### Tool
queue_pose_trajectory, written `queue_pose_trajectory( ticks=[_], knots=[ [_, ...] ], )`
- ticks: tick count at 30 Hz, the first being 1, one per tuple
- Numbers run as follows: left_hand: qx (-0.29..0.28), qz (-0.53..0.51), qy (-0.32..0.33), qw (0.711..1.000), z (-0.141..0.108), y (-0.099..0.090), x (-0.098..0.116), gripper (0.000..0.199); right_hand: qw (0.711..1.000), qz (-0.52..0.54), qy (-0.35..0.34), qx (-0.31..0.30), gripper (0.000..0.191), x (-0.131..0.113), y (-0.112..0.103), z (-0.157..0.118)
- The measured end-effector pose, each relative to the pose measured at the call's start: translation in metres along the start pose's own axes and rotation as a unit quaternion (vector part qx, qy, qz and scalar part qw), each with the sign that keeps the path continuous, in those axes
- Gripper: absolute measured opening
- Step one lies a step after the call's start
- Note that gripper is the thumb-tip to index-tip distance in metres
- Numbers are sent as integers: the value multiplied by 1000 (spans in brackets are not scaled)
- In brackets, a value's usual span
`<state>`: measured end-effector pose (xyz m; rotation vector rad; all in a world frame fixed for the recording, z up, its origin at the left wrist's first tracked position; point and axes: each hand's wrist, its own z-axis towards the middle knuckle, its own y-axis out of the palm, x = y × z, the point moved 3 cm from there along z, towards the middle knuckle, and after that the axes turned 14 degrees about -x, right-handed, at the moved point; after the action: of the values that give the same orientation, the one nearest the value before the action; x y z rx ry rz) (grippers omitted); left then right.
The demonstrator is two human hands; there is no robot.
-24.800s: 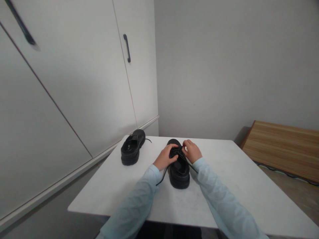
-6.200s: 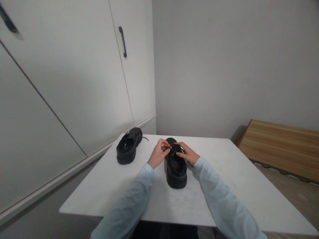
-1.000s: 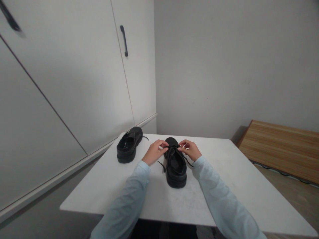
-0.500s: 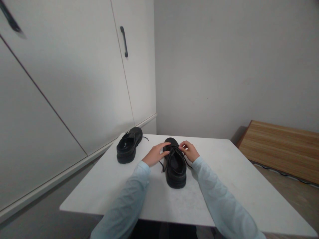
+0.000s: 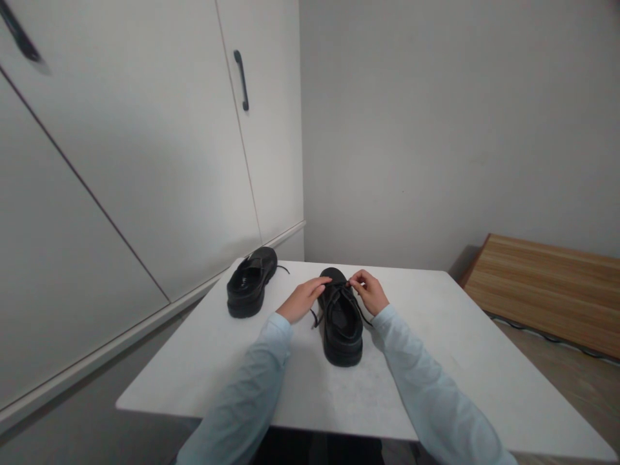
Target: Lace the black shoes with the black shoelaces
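A black lace-up shoe (image 5: 343, 354) stands on the white table with its toe pointing away from me and its heel nearest. My left hand (image 5: 301, 299) is at the left of its front part, fingers and thumb close together against the upper by the lacing. On the other side my right hand (image 5: 369, 292) pinches the dark shoelace (image 5: 343, 285) near the eyelets, thumb against fingertips. Loose lace ends hang down on both sides of the shoe. A second black shoe (image 5: 246, 305) stands at the left, its lace trailing to the right; neither hand touches it.
The white table (image 5: 460, 374) reaches from its near edge, by my body, back toward the grey wall (image 5: 436, 129). White cabinet doors (image 5: 145, 161) with dark handles rise along the left. A wood-grain board or low bench (image 5: 547, 284) is at the right, beyond the table.
The thumb of my left hand has moved up toward its fingers, narrowing the gap between them. My right hand has shifted very slightly; both shoes stay in place.
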<state>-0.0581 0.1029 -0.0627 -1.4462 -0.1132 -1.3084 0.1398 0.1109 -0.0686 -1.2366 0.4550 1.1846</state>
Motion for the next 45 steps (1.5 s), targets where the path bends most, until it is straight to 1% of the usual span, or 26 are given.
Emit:
queue_pose_trajectory(
  ticks=[6,10,14,17,21,27,34,37,38,41,42,45],
  knots=[
    [-13,4,-17,1000,-1,0,3,39,1000,10,-18,2,12,-3,1,0],
    [-25,14,-26,999,-3,0,8,48,1000,-10,-17,-7,11,-1,0,0],
    [-34,29,-17,999,-4,1,10,61,999,-22,-16,-18,11,1,0,0],
    [-35,34,0,999,-4,2,8,66,999,-27,-15,-25,11,2,-1,0],
    [-37,37,14,999,-2,4,4,66,998,-42,-14,-34,11,2,-1,0],
    [-40,44,16,998,-2,4,4,64,996,-75,-12,-48,9,0,-3,0],
    [-43,45,18,998,-2,4,3,63,994,-79,-16,-69,11,2,-3,0],
    [-44,48,20,998,-2,5,2,63,994,-72,-10,-84,7,0,-2,0],
    [-44,49,20,998,-2,5,2,63,994,-71,-11,-88,8,0,-2,-1],
    [-44,49,19,998,-2,5,1,63,993,-74,-16,-89,21,-3,-2,-1],
    [-44,49,19,998,-2,5,1,63,993,-76,-16,-88,23,-3,-3,-1],
    [-44,45,20,998,-2,4,1,63,992,-96,-16,-79,18,-3,-5,0]
  ],
)
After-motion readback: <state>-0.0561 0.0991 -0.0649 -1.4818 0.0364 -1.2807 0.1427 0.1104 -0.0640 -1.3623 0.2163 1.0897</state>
